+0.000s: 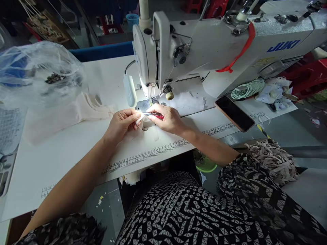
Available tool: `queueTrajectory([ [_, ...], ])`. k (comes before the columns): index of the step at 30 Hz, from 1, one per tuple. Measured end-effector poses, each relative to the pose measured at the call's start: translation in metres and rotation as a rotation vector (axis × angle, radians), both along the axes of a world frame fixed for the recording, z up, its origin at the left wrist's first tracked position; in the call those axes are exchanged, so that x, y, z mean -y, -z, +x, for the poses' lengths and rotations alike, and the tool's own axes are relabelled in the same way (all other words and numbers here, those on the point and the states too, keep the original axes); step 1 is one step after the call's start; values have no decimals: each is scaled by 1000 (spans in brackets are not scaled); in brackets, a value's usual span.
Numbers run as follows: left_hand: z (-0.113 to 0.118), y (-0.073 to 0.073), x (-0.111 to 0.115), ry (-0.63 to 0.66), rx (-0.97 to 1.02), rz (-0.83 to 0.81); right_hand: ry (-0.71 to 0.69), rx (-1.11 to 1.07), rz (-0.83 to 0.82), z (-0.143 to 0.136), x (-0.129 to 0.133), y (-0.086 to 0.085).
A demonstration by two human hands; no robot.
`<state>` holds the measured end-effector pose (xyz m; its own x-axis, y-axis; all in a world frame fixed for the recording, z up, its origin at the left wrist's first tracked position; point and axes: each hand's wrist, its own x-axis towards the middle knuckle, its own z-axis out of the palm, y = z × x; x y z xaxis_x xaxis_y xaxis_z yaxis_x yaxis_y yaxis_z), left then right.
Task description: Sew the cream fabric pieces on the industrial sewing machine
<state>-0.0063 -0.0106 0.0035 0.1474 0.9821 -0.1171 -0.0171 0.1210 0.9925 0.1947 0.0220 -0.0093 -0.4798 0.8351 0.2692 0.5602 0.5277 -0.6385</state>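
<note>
Just in front of the needle of a sewing machine (153,92), my left hand (120,123) pinches a small piece of pale fabric (140,120) between thumb and fingers. My right hand (168,118) is closed round a small metal tool with a red handle (159,116), which looks like thread snips. Its tip points left and meets the fabric by my left fingertips. Bright light from the lamp (130,91) washes out the tip, so I cannot tell whether it is cutting. Part of the fabric hangs below my hands.
Pale cut fabric pieces (87,108) lie left, near a clear plastic bag (43,71). A phone (235,114) rests on the right, with a coil of pale green cord (247,89) and fabric scraps (274,92) behind it. A printed ruler (153,152) runs along the table's front.
</note>
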Motion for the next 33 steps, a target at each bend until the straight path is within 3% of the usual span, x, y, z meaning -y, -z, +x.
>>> queueTrajectory([
  [4,2,-2,0,-4,13,-22,4,-26,-20,0,-1,2],
  [10,2,-5,-1,0,13,-19,-97,-269,-146,-1,-4,7],
  [28,2,-5,0,21,-3,-8,-10,-71,1,0,-1,4],
  [31,2,-6,0,43,2,-35,-27,-134,-41,0,-3,6],
  [33,2,-6,0,43,7,-39,-70,-245,-162,1,-6,9],
])
